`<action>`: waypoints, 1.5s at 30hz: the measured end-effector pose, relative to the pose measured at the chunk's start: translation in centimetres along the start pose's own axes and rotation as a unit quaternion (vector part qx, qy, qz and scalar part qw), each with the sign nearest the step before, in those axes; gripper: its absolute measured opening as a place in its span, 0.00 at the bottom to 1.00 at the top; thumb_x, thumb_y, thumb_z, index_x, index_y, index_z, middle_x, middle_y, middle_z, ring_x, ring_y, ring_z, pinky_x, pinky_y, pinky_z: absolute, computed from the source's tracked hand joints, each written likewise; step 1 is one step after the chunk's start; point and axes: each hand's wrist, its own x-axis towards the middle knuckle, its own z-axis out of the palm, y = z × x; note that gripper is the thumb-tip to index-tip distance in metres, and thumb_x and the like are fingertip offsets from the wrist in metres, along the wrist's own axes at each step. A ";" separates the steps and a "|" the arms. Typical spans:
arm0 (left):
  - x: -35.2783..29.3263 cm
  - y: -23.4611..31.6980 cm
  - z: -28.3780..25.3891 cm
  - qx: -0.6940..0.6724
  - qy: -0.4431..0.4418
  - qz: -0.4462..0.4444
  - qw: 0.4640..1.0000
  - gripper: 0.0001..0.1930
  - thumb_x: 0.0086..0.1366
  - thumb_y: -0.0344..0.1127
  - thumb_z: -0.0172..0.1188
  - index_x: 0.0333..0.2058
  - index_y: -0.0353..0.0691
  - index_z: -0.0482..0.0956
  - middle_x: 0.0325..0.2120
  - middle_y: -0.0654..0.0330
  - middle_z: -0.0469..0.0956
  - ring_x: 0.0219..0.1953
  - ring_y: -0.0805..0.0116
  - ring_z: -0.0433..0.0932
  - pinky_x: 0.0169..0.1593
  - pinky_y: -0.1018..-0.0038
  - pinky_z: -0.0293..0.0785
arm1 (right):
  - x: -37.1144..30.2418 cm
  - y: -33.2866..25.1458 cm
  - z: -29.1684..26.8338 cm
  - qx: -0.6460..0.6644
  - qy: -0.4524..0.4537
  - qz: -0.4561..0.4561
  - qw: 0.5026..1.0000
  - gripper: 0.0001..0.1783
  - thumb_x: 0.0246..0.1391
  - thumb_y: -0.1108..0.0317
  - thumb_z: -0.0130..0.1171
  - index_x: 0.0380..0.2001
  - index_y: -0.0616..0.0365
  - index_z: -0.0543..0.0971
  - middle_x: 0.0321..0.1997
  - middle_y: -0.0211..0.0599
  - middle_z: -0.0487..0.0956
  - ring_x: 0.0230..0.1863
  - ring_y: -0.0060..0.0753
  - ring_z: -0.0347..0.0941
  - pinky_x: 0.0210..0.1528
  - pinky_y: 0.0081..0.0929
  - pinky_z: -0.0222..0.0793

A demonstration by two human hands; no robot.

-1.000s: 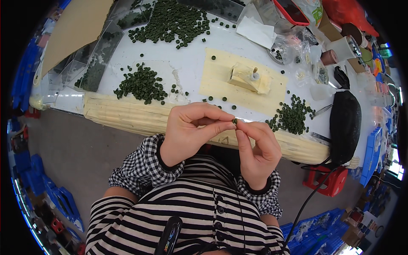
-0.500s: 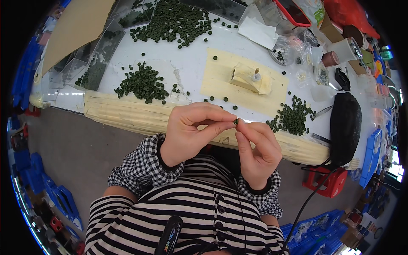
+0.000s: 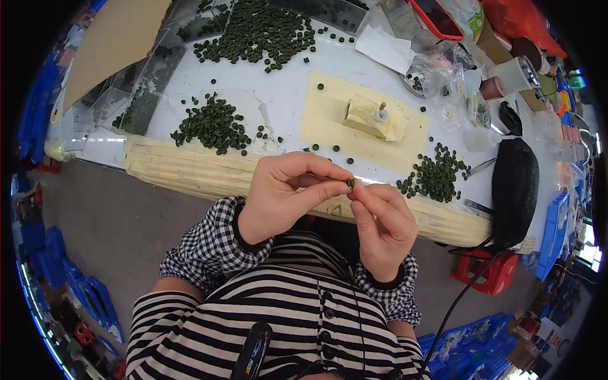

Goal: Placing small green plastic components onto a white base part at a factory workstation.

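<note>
My left hand (image 3: 285,196) and my right hand (image 3: 380,225) meet fingertip to fingertip just in front of the table's padded front edge (image 3: 190,171). Between them they pinch one small dark green disc (image 3: 350,183). Both thumbs and forefingers close on it; which hand bears it more I cannot tell. Piles of the same green discs lie on the white table: one at the left (image 3: 212,125), one at the right (image 3: 436,177), a large one at the back (image 3: 259,31). A small cream block with an upright pin (image 3: 375,117) stands on a cream mat (image 3: 335,126).
Clear plastic trays (image 3: 136,95) sit at the table's left. A black pouch (image 3: 514,190) lies at the right end, with tape rolls and small bags (image 3: 500,79) behind it. A red stool (image 3: 484,275) and blue crates (image 3: 69,285) stand on the floor.
</note>
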 end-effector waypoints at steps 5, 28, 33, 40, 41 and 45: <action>0.0 0.4 -0.5 -0.020 -0.018 -0.052 0.998 0.08 0.60 0.19 0.59 0.39 0.28 0.80 0.35 0.54 0.81 0.37 0.72 0.80 0.43 0.79 0.78 | 0.4 0.0 -0.1 -0.047 -0.009 -0.068 0.997 0.19 0.45 0.85 0.63 0.43 0.63 0.82 0.34 0.37 0.78 0.32 0.28 0.73 0.34 0.19 0.69; 0.0 1.3 -1.0 0.061 -0.047 0.001 0.997 0.08 0.57 0.17 0.60 0.36 0.30 0.82 0.33 0.52 0.81 0.36 0.70 0.80 0.40 0.79 0.76 | 0.2 0.5 -0.3 -0.061 -0.022 -0.094 0.994 0.21 0.42 0.85 0.64 0.44 0.61 0.82 0.31 0.36 0.77 0.30 0.30 0.72 0.32 0.20 0.68; -0.1 1.6 -0.9 0.070 -0.048 -0.008 0.996 0.08 0.57 0.17 0.61 0.36 0.30 0.82 0.33 0.53 0.81 0.36 0.71 0.80 0.40 0.79 0.75 | 0.4 0.4 -0.4 -0.077 -0.035 -0.114 0.990 0.21 0.41 0.84 0.65 0.43 0.62 0.82 0.31 0.36 0.78 0.29 0.30 0.73 0.31 0.22 0.69; -0.3 1.6 -1.0 0.060 -0.060 -0.036 0.996 0.08 0.57 0.17 0.60 0.36 0.30 0.82 0.33 0.53 0.80 0.36 0.72 0.80 0.41 0.80 0.75 | 0.2 0.6 -0.7 -0.055 -0.053 -0.116 0.990 0.19 0.42 0.85 0.64 0.42 0.62 0.82 0.32 0.36 0.78 0.30 0.31 0.72 0.33 0.22 0.67; -0.3 1.6 -1.0 0.061 -0.061 -0.038 0.996 0.08 0.57 0.17 0.60 0.36 0.30 0.82 0.33 0.53 0.80 0.36 0.72 0.80 0.41 0.80 0.75 | 0.1 0.6 -0.7 -0.049 -0.054 -0.109 0.991 0.19 0.43 0.86 0.63 0.42 0.62 0.82 0.32 0.36 0.78 0.31 0.31 0.72 0.34 0.22 0.66; -0.2 1.7 -1.1 0.081 -0.062 -0.024 0.994 0.08 0.57 0.17 0.61 0.36 0.31 0.82 0.33 0.54 0.81 0.36 0.72 0.80 0.40 0.80 0.75 | 0.0 0.7 -0.7 -0.051 -0.050 -0.102 0.992 0.19 0.43 0.86 0.63 0.42 0.63 0.82 0.32 0.37 0.78 0.31 0.31 0.72 0.34 0.22 0.67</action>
